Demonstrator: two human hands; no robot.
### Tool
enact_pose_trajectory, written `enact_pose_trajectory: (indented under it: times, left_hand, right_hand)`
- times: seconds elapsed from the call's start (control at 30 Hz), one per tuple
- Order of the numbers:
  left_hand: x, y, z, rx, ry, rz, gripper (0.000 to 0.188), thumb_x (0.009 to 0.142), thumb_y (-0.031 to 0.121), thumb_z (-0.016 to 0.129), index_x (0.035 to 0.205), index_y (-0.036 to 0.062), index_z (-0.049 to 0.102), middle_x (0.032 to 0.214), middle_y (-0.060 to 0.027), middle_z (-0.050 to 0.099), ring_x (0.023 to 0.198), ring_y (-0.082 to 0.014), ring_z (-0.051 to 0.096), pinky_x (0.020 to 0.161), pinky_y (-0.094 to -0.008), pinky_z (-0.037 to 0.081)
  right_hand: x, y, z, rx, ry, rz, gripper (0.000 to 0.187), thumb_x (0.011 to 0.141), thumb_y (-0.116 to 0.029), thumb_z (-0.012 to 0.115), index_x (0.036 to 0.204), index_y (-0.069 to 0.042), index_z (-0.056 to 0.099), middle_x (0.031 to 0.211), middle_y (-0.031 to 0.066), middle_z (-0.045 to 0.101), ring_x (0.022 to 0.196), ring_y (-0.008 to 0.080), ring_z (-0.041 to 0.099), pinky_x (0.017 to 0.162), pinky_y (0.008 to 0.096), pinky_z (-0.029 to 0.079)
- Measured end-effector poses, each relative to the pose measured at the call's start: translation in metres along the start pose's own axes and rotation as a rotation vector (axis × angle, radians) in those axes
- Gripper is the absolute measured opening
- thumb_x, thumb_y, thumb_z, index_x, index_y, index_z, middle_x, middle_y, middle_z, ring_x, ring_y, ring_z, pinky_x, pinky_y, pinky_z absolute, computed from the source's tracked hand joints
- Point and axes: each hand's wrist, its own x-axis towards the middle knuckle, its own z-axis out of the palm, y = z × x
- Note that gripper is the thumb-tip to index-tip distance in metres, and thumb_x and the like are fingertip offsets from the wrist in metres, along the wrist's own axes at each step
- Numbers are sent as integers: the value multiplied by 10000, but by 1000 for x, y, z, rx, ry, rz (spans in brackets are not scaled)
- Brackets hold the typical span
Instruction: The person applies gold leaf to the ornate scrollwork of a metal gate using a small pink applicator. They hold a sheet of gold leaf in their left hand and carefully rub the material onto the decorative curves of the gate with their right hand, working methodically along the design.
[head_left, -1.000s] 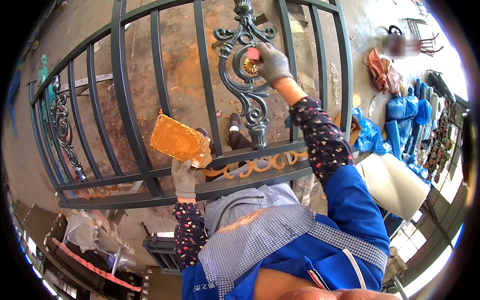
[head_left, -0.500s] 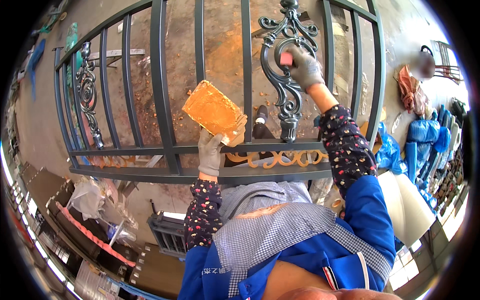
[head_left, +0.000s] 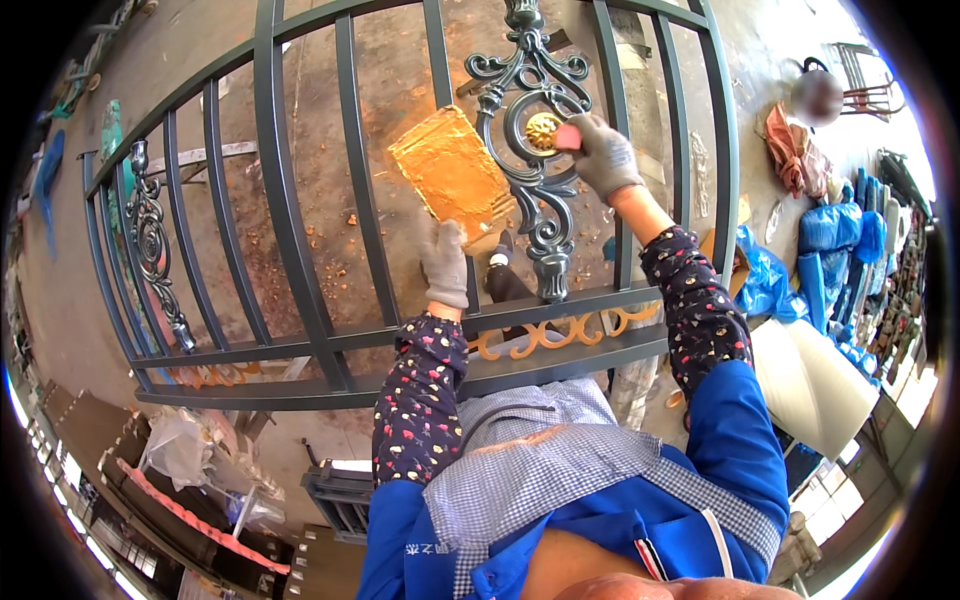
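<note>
My left hand [head_left: 445,265], in a grey glove, grips a flat rectangular board [head_left: 450,165] smeared with gold-orange paint. The board is held over the dark grey metal railing [head_left: 285,195], left of a scrolled ornament [head_left: 548,232]. At the ring in that ornament is a gold flower-shaped rosette [head_left: 541,131]. My gloved right hand [head_left: 608,158] pinches a small pink sponge block [head_left: 568,138] at the rosette's right edge. Whether the sponge touches the rosette I cannot tell.
Another scrolled ornament [head_left: 150,245] stands in the railing's left part, and gold scrollwork [head_left: 540,338] runs along the lower rails. To the right are blue-wrapped bundles [head_left: 832,228] and a white roll [head_left: 812,385]. A wrapped stack [head_left: 185,450] lies at lower left.
The board has moved up and right, closer to the ornament. My right hand has shifted to the ring's right side, and the gold rosette now shows. The railing sits farther left in view.
</note>
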Motion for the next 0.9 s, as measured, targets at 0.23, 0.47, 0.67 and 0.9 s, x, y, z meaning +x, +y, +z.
enact_pose_trajectory:
  times: [0.23,0.47,0.67,0.9]
  left_hand:
    - [6,-27,1,62,96,57,227,970,215,556,1067,16,605,908,11,597,789,-80,524,703,-272,451]
    - [24,-108,-27,289,240,289,332,991,284,557,897,-17,661,793,-15,603,715,-113,510,646,-339,443]
    - [11,-69,-15,451,210,242,453,997,403,577,904,-29,678,785,-89,639,719,-155,546,664,-380,454]
    - [8,-67,-10,269,212,119,510,991,474,589,936,-22,696,834,-94,660,745,-197,572,704,-392,472]
  right_hand:
    - [28,-18,6,53,24,41,302,846,-161,694,1125,-101,596,1076,157,659,977,396,645,823,473,513]
    - [6,-68,-19,372,29,-131,375,787,-173,814,1092,-56,630,960,162,676,888,366,667,789,415,530]
    - [17,-110,20,324,-31,-121,332,787,-128,780,1070,-61,620,970,150,658,901,381,651,759,432,523]
    - [-13,-106,17,268,-219,-239,324,794,-72,720,1096,-93,603,980,146,640,908,386,651,759,453,529]
